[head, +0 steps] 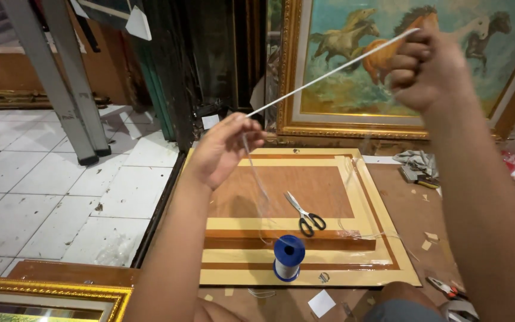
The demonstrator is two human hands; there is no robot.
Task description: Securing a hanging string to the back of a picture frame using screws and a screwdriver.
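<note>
My left hand and my right hand hold a stretch of pale clear cord pulled taut between them, slanting up to the right. From the left hand the cord drops in loose loops toward a blue spool standing upright on the back of a wooden picture frame. That frame lies flat on the floor, brown in the middle with yellow bands. Black-handled scissors lie shut on the frame, just above the spool.
A gold-framed painting of horses leans upright behind the flat frame. Metal ladder legs stand on white floor tiles at the left. Another gold frame corner sits bottom left. Pliers, small tools and paper scraps lie at the right.
</note>
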